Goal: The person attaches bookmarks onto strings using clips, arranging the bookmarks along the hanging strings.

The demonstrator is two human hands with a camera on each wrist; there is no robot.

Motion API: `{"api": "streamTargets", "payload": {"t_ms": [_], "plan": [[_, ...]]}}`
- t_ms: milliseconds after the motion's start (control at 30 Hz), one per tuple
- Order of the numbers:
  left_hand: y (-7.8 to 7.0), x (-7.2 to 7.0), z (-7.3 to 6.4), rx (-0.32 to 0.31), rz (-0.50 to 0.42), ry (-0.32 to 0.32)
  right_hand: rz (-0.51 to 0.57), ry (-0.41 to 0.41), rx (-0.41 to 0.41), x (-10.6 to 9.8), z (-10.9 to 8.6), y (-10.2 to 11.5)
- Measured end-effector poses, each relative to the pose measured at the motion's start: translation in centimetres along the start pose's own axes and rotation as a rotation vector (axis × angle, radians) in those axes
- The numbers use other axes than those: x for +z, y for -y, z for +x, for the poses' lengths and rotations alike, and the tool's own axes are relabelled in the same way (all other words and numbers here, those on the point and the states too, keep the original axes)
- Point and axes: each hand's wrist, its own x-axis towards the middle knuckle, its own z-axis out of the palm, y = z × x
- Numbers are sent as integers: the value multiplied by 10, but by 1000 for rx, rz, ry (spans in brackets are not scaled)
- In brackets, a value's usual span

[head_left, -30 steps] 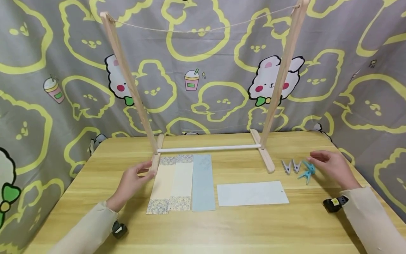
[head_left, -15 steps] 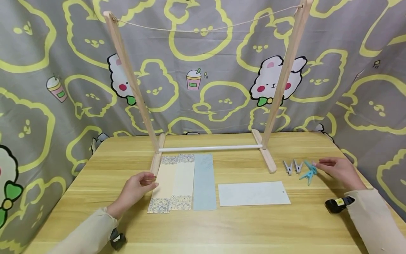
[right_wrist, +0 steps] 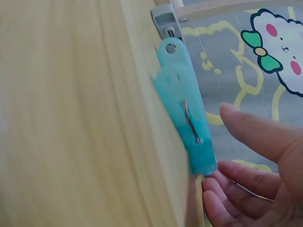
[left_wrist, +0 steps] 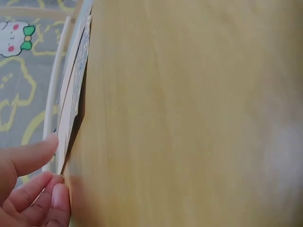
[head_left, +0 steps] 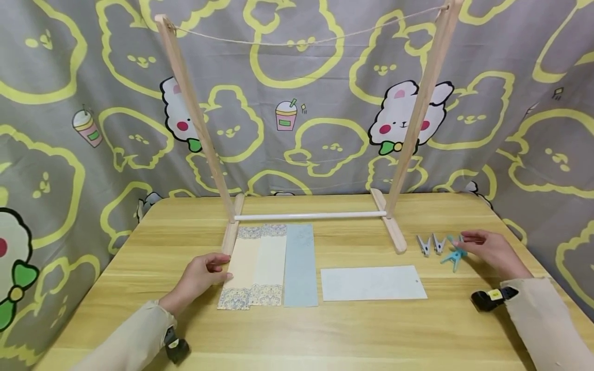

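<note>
In the head view my left hand (head_left: 200,278) is at the left edge of a cream bookmark-like card (head_left: 242,263) with blue lace-patterned ends. Its thumb and fingers (left_wrist: 40,189) stand apart at the card's edge in the left wrist view; whether they press on it I cannot tell. A similar paler card (head_left: 271,262) overlaps it, and a blue-grey card (head_left: 300,265) lies alongside. On the right, my right hand (head_left: 494,251) has its fingertips at the teal clothespins (head_left: 457,254). The right wrist view shows the thumb apart from the teal plastic (right_wrist: 182,109), fingers by its near end.
Two grey clothespins (head_left: 430,244) lie left of the teal ones. A pale card (head_left: 373,283) with a small hole lies crosswise. Behind stands a wooden frame (head_left: 199,129) with a string (head_left: 297,44) strung across its top and a white bar (head_left: 311,215) low down.
My left hand has come slightly down along the cream card's left edge. My right hand has lowered and shifted slightly at the teal clothespins. The cards stay where they were on the table.
</note>
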Motion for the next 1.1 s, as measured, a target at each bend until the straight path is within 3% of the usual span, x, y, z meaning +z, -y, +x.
{"api": "streamTargets", "payload": {"t_ms": [767, 1100], "plan": [[-8, 15, -2, -8, 160, -29, 0, -22, 38, 10, 8, -2], [-9, 14, -3, 2, 193, -40, -16, -15, 34, 9, 11, 3]]}}
